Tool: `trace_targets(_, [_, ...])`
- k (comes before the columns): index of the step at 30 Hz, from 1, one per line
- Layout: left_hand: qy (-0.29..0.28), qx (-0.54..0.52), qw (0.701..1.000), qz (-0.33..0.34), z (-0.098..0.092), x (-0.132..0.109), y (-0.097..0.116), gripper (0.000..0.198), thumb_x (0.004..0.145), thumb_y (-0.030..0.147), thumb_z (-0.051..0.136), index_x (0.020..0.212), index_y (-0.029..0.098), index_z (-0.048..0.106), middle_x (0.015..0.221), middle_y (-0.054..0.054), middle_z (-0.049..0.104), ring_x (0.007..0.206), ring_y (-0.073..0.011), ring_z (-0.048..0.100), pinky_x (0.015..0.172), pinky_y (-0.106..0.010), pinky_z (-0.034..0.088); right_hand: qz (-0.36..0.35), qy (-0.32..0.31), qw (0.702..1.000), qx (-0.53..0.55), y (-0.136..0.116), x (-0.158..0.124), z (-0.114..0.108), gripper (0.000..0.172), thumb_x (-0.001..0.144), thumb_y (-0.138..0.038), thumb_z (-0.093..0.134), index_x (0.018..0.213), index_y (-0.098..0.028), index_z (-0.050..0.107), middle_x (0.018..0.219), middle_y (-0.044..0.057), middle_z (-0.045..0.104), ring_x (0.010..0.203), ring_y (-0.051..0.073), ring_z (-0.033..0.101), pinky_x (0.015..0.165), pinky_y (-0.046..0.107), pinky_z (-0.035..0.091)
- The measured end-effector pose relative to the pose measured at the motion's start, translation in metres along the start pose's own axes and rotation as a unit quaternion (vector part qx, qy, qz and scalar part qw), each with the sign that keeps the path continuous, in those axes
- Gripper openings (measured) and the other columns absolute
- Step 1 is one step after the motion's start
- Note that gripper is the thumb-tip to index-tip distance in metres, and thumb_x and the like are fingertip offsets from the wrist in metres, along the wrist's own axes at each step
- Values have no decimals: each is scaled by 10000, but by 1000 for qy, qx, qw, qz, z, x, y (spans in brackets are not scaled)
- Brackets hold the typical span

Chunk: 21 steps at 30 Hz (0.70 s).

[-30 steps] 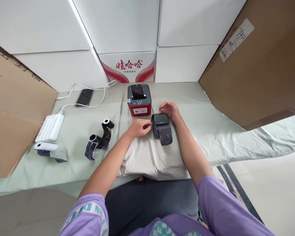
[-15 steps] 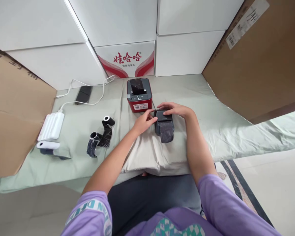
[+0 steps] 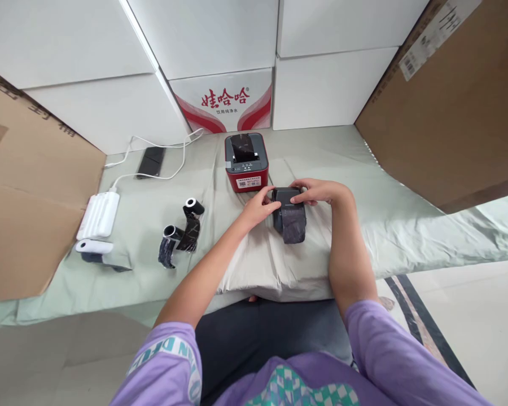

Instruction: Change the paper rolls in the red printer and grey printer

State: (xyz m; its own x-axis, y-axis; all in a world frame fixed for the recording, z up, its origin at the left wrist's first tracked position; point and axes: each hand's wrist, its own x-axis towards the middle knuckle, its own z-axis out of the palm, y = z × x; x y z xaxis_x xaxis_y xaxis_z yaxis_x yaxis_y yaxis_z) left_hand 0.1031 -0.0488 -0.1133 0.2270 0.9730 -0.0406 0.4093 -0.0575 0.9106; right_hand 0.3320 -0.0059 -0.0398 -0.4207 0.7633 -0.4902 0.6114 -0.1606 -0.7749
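Note:
A small black portable printer (image 3: 286,195) lies on the green cloth, with a strip of dark paper (image 3: 294,226) hanging out over its front. My left hand (image 3: 257,209) holds its left side, thumb on the top edge and fingers around the back corner. From the right, my right hand (image 3: 316,192) grips the back right corner, its thumb pressing on the lid and its other fingers behind. Just behind and to the left stands a red and dark grey desktop printer (image 3: 246,163), dark paper (image 3: 242,148) sticking up from its slot.
To the left lie two dark paper rolls (image 3: 180,232), partly unrolled, and a white roll (image 3: 93,246) beside a white power bank (image 3: 98,215). A white cable (image 3: 152,177) runs by a black phone (image 3: 151,162). White boxes (image 3: 317,90) and cardboard (image 3: 444,113) wall the cloth-covered surface (image 3: 338,152).
The whole scene has shifted slightly right in view. My right hand has slid outward on the lid, its fingers now more behind the portable printer's right corner. My left hand keeps its place.

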Motion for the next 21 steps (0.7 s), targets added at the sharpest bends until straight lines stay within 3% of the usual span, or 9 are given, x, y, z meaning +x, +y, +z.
trace_targets(3, [-3, 16, 1000, 25, 0, -2, 1, 539, 869, 381, 688, 1387, 268, 592, 860, -14, 693, 813, -208, 656, 811, -353, 539, -30, 12, 999, 41, 6, 2, 1, 461, 654, -333, 912, 1033, -192, 691, 567, -43, 523, 444, 103, 440, 435, 264, 328])
trace_targets(6, [11, 66, 996, 53, -2, -8, 2, 547, 906, 438, 640, 1426, 285, 566, 873, -7, 710, 824, -214, 670, 806, -345, 524, -51, 63, 995, 60, 19, -4, 16, 466, 704, -413, 861, 1072, -180, 695, 682, -9, 605, 487, 104, 476, 449, 261, 365])
trace_targets(8, [19, 95, 993, 60, -3, -12, 2, 543, 924, 468, 609, 1435, 290, 563, 887, -4, 727, 836, -217, 680, 809, -339, 511, -71, 196, 975, 73, 32, -14, 41, 481, 766, -490, 780, 1113, -172, 681, 889, 51, 681, 610, 135, 568, 521, 276, 451])
trace_targets(10, [18, 96, 993, 58, -4, -14, 2, 519, 945, 479, 572, 1426, 284, 572, 915, -8, 746, 861, -220, 692, 812, -335, 503, -95, 352, 928, 72, 47, -29, 74, 498, 861, -527, 641, 1213, -175, 645, 1063, 103, 696, 830, 203, 652, 724, 347, 550])
trace_targets(12, [17, 87, 994, 58, -5, -14, 1, 493, 965, 476, 533, 1415, 279, 580, 943, -15, 757, 896, -225, 699, 817, -336, 501, -132, 416, 898, 48, 60, -46, 109, 465, 955, -485, 457, 1260, -179, 628, 1230, 149, 667, 1112, 259, 642, 965, 424, 527])
trace_targets(14, [22, 81, 994, 66, -5, -13, 1, 473, 978, 465, 507, 1400, 268, 589, 939, -21, 756, 909, -226, 701, 817, -334, 499, -156, 423, 892, 23, 66, -58, 138, 518, 949, -446, 434, 1379, -181, 553, 1353, 177, 603, 1252, 283, 589, 1059, 466, 483])
trace_targets(16, [29, 66, 994, 78, -5, -12, 0, 440, 984, 441, 494, 1360, 247, 614, 890, -21, 741, 870, -215, 696, 805, -324, 496, -153, 421, 893, -30, 62, -63, 158, 750, 846, -478, 606, 1496, -147, 432, 1428, 218, 537, 1345, 334, 518, 1114, 506, 439])
trace_targets(18, [43, 31, 994, 92, -6, -12, -1, 392, 983, 412, 492, 1288, 222, 648, 831, -16, 716, 816, -197, 684, 787, -308, 497, -119, 451, 880, -82, 53, -57, 166, 979, 744, -527, 721, 1542, -97, 352, 1452, 262, 508, 1378, 397, 470, 1147, 560, 382])
trace_targets(21, [75, -21, 991, 108, -8, -12, -1, 324, 977, 374, 494, 1177, 195, 675, 768, -5, 676, 751, -171, 659, 748, -282, 503, -53, 502, 855, -122, 34, -40, 166, 1069, 695, -586, 759, 1541, -82, 342, 1416, 287, 544, 1348, 452, 480, 1155, 619, 321])
